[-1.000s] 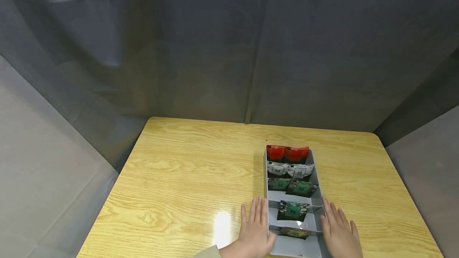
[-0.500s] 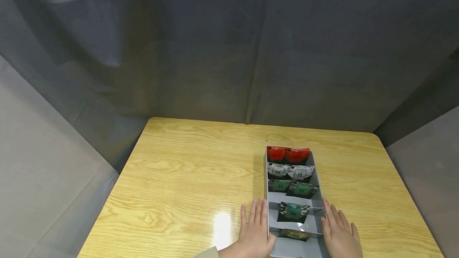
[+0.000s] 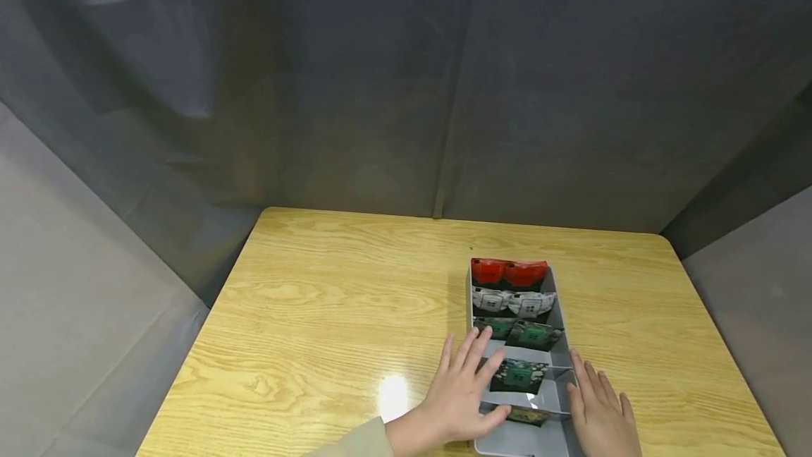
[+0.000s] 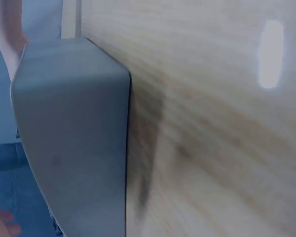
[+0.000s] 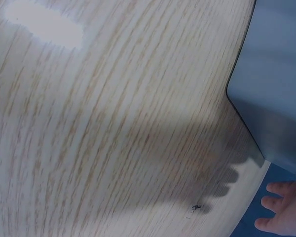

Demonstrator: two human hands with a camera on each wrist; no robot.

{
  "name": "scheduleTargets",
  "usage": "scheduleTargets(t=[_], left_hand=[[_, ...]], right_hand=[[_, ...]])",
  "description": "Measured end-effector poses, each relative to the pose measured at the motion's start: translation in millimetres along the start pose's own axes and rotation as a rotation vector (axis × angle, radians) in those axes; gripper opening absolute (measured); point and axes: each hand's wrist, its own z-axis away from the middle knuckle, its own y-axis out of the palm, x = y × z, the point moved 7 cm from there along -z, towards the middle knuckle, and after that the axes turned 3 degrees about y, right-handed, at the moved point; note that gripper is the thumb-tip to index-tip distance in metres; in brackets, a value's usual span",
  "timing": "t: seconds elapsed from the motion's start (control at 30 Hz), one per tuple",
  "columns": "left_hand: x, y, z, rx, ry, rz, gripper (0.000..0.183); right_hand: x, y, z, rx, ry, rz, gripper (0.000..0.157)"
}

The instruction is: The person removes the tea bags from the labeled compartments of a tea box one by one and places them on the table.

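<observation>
L: pale sleeve (image 3: 358, 443), then L hand (image 3: 459, 399), fingers spread wide, gripping nothing, reaching over L wall of grey divided box (image 3: 523, 438). Steep angle; can't tell if its fingertips touch anything inside. Box is on wood-grain surface (image 3: 304, 344), R of ctr, long side running away from person. Rows, back to front: 2 red sachets (image 3: 525, 273), 2 white sachets (image 3: 531, 305), 2 green sachets (image 3: 534, 335), 1 dark patterned sachet (image 3: 518, 374), 1 yellowish sachet (image 3: 529, 416). R hand (image 3: 599, 407): fingers straight along R wall, holding nothing.

Risks (my read): sweeping L fingers could knock patterned sachet flat; L thumb, low nr front divider, might snag it; uneven sideways push, w/ R hand not bracing, could skew box on smooth surface.
</observation>
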Motion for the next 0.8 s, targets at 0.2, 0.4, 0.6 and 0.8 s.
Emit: scheduleTargets(t=[0.2,0.4,0.6,0.8], left_hand=[[-21.7,-4.3,-17.5,-0.116,0.283,-0.07,0.053],[-38.5,9.9,-24.3,-0.136,0.431,-0.175,0.045],[-47.9,22.3,-28.6,-0.093,0.464,-0.221,0.041],[-51.5,30.1,-30.5,-0.064,0.474,-0.321,0.036]], right_hand=[[-1,-0.3,0,-0.028,-0.005,-0.006,0.055],[-2,1.7,-1,0.001,0.021,-0.001,0.056],[-2,0.9,-1,0.016,0.032,0.003,0.056],[-1,0.8,-1,0.029,0.035,-0.001,0.056]])
